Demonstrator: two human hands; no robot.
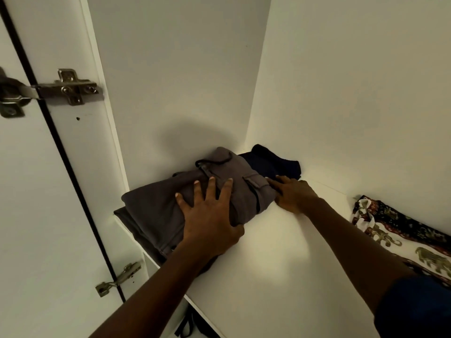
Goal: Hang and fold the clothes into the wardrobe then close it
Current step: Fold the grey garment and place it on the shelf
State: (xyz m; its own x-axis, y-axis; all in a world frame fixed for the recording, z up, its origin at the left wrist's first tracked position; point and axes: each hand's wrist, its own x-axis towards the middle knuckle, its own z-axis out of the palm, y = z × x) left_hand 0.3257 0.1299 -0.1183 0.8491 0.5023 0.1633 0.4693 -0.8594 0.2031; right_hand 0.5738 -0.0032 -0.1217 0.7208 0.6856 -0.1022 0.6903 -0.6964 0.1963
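Note:
A folded grey garment (156, 206) with a drawstring and a pocket lies on the white wardrobe shelf (275, 262), pushed toward the back left corner. Behind it sits a folded dark navy garment (271, 162). My left hand (210, 215) lies flat on top of the grey garment with its fingers spread, and its thumb wraps the garment's right edge. My right hand (292, 193) touches the grey garment's right end with its fingers against the fabric; the fingertips are partly hidden.
A patterned cloth with elephant print (400, 232) lies on the shelf at the right. The open wardrobe door (31, 191) with metal hinges (70, 86) stands at the left. Dark items (192, 325) show on a lower level under the shelf edge.

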